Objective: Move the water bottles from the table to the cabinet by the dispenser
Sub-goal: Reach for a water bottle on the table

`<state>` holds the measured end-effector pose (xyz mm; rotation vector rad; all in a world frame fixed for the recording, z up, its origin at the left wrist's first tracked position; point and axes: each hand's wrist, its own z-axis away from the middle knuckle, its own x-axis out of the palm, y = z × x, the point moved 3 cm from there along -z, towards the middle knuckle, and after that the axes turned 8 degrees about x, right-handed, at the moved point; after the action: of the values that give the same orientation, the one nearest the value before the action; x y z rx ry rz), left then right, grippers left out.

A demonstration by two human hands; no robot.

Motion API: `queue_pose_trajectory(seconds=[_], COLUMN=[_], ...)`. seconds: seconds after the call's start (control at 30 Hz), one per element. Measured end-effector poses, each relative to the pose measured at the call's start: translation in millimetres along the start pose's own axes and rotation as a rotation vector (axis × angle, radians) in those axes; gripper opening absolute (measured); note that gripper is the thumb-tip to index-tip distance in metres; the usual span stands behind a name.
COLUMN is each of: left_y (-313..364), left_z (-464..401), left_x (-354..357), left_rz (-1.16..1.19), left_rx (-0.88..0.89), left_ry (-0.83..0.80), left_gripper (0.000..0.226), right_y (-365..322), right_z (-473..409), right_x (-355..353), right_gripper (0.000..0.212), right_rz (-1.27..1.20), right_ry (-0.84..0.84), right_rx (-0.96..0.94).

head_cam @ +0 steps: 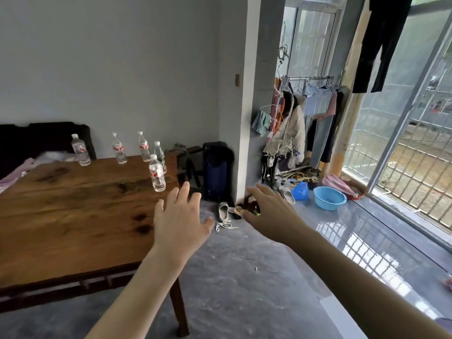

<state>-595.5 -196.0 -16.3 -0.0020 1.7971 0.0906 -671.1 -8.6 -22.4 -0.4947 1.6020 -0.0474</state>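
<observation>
both hands spread wide and empty, left hand and right hand reaching at twelve o'clock toward the nearest bottle on the bench.

We reached both arms toward the wooden table, the left hand spread open above its near corner, the right hand relaxed over the grey floor. Five water bottles stood upright along the far side (the nearest just beyond our left fingertips). A blue basin sat by the window.
</observation>
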Motion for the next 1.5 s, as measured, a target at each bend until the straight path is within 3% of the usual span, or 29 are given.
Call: queue_pose_trajectory(seconds=[0.63, 1.03, 1.5], left_y=[-29.6, -96.9, -177.5], left_z=[-220.6, -403.4, -469.6], left_x=[92.9, 135.7, 196.8], left_rz=[-0.042, 0.032, 0.101], left_rx=[0.001, 0.001, -0.198], left_ry=[-0.072, -0.043, -0.192], left_gripper=[0.065, 0.064, 0.065], right_y=[62.8, 20.4, -29.9], right_z=[-216.3, -403.2, -541.3], right_x=[51.8, 73.3, 148.6], right_gripper=[0.066, 0.066, 0.069], right_rz=[-0.054, -0.001, -0.008], right_ry=[-0.085, -0.112, -0.321], right_rx=[0.022, 0.014, -0.129])
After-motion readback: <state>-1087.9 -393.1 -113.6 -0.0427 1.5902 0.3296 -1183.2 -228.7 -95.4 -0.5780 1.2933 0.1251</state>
